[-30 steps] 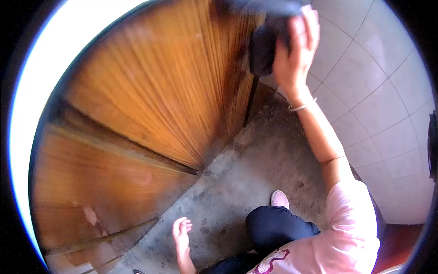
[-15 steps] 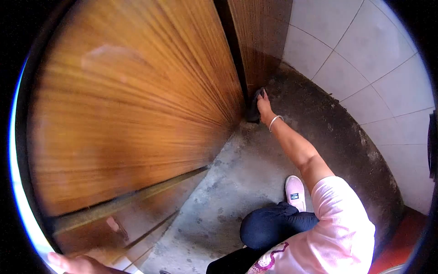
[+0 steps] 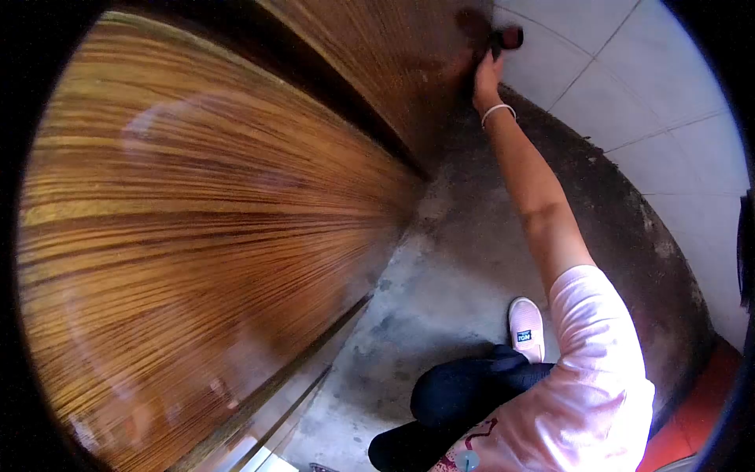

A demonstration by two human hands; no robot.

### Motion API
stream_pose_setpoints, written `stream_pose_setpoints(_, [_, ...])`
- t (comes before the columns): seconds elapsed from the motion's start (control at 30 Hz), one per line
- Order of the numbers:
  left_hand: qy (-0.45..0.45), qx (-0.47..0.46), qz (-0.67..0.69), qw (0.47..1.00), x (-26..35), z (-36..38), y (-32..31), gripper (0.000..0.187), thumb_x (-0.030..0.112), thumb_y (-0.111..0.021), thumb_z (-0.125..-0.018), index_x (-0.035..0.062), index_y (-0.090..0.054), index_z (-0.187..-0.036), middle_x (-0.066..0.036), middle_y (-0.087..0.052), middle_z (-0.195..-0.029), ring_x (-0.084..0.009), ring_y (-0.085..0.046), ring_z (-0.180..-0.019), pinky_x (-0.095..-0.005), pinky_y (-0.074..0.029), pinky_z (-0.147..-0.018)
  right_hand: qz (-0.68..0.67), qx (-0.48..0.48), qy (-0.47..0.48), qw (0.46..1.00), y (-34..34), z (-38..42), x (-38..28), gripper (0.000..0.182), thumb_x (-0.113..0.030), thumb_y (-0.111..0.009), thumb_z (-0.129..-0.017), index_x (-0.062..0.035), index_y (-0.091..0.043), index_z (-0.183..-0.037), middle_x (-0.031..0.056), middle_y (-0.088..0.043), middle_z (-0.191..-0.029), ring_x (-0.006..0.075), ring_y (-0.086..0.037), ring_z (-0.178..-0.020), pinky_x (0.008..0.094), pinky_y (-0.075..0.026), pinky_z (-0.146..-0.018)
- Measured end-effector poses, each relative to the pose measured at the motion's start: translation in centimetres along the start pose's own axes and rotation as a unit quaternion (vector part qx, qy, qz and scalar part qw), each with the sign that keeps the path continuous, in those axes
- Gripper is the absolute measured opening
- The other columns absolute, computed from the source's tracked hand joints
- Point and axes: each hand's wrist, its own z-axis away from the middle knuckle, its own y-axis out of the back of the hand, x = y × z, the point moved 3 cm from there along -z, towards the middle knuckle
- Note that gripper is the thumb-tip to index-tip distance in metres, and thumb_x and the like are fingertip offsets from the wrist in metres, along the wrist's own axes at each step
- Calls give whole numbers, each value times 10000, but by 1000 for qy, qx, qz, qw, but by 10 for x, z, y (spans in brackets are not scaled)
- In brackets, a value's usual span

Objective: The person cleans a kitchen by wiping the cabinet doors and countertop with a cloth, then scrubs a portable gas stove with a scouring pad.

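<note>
My right hand (image 3: 486, 79) reaches up and forward, closed on a dark cloth (image 3: 503, 39), and presses it against the wooden door (image 3: 236, 236) near its right edge by the tiled wall. A white bracelet (image 3: 498, 112) circles that wrist. The glossy, striped brown door fills the left of the view. My left hand is out of sight.
White wall tiles (image 3: 629, 94) rise at the right. A rough grey concrete floor (image 3: 440, 291) lies below, with my pink shoe (image 3: 525, 330) and dark trouser knee (image 3: 464, 389) on it. A metal door track (image 3: 314, 370) runs along the door's foot.
My right hand with the cloth has gone from high on the door, down to its base, and back up along the edge. My left hand has dropped out of view.
</note>
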Motion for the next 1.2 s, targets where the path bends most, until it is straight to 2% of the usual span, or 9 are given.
stream_pose_setpoints(0.2, [-13,-2,-31,999,-3,-5,4,445,360,-547,-939,-44,-606,-1116,-192,-655,-1008,-317,-646,-870,-368,-524,-761,118,3,-183,976,36,33,137,607,-461,-386,-961,-210,-229,-1491,187,-327,-1489,409,-346,-1335,457,-308,-1085])
stream_pose_setpoints(0.5, [28,47,-100,994,-21,21,42,487,440,-552,-925,-5,-618,-1111,-157,-665,-968,-336,-642,-840,-375,-517,-723,167,-176,-229,943,39,156,74,532,-322,-400,-969,-124,-317,-1456,165,-373,-1453,332,-380,-1311,400,-311,-1074])
stream_pose_setpoints(0.6, [49,42,-147,987,-7,29,57,501,467,-554,-920,9,-622,-1110,-146,-668,-955,-342,-640,-831,-377,-515,-710,205,-163,-66,963,26,165,-23,509,-275,-405,-972,-95,-346,-1445,157,-388,-1442,307,-391,-1303,381,-313,-1070])
stream_pose_setpoints(0.73, [121,8,-5,993,67,-11,61,595,477,-626,-860,-10,-562,-1197,-201,-601,-1153,-375,-573,-1045,-450,-447,-874,187,-118,209,953,-13,188,-221,546,-337,-449,-956,-140,-338,-1453,226,-346,-1380,379,-295,-1299,450,-244,-1095])
stream_pose_setpoints(0.87, [135,-3,18,991,72,-17,75,662,512,-680,-806,20,-555,-1232,-180,-589,-1188,-354,-570,-1083,-452,-437,-909,124,-83,503,851,-41,271,-326,536,-214,-538,-878,-155,-417,-1397,211,-380,-1277,375,-373,-1170,447,-310,-1036])
stream_pose_setpoints(0.97, [132,18,53,990,80,-27,80,636,418,-721,-798,16,-529,-1251,-174,-592,-1132,-348,-567,-1047,-446,-420,-906,117,-245,584,765,-21,323,-325,517,-96,-539,-860,-120,-438,-1366,210,-393,-1278,373,-417,-1160,425,-336,-1028])
stream_pose_setpoints(1.03, [157,-21,115,981,78,-22,93,667,390,-763,-753,30,-525,-1261,-154,-580,-1145,-321,-553,-1062,-441,-414,-902,90,-469,523,706,13,349,-354,461,-47,-501,-868,-65,-467,-1328,215,-409,-1303,358,-441,-1178,415,-337,-1040])
stream_pose_setpoints(1.13, [147,13,78,986,61,-10,89,745,405,-782,-720,45,-498,-1308,-112,-560,-1235,-278,-516,-1155,-449,-386,-993,-109,-379,481,783,28,351,-393,406,-49,-476,-886,-35,-503,-1290,203,-439,-1308,336,-453,-1195,405,-318,-1062])
stream_pose_setpoints(1.2, [170,25,59,983,39,-1,95,805,445,-790,-691,67,-481,-1331,-87,-547,-1282,-262,-496,-1200,-476,-343,-1061,-94,-288,620,724,19,363,-437,382,-122,-502,-903,-57,-527,-1278,178,-475,-1279,326,-475,-1171,403,-322,-1053])
